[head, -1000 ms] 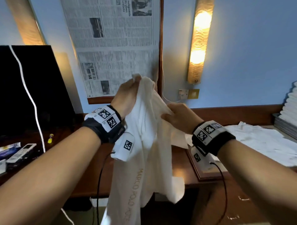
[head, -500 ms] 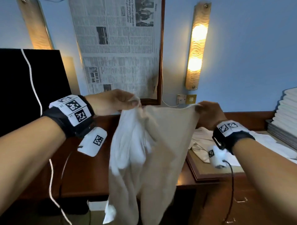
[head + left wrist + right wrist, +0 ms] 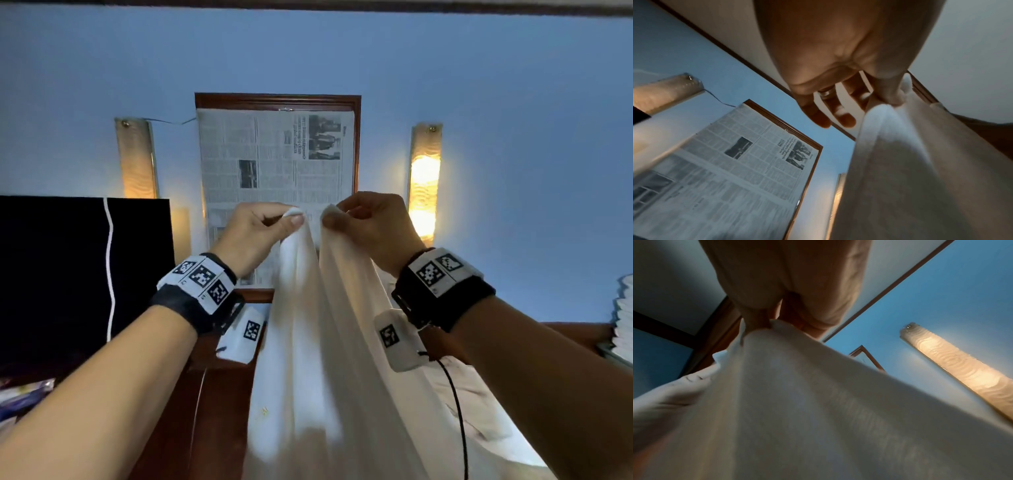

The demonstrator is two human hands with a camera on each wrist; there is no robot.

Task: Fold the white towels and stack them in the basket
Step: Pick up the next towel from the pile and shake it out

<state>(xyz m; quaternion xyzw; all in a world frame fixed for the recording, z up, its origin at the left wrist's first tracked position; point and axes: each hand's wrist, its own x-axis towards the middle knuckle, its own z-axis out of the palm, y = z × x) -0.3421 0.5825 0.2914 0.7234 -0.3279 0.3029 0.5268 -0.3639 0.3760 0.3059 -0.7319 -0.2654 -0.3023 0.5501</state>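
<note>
A blue wall (image 3: 513, 102) fills the head view, with a framed newspaper (image 3: 274, 164) hung between two lamps (image 3: 424, 185). A dark screen (image 3: 68, 274) is seen at the left, above a wooden desk (image 3: 219, 411). A white towel (image 3: 325, 377) is held up in front of the newspaper and hangs down over the desk edge. More white cloth (image 3: 479, 411) is spread on the desk at the right, near a stack of folded towels (image 3: 623, 322). One top corner of the towel is pinched by the left hand (image 3: 257, 233) between thumb and forefinger, its other fingers loosely curled. The other corner is pinched by the right hand (image 3: 373, 226), and the two corners are brought close together, just apart.
</note>
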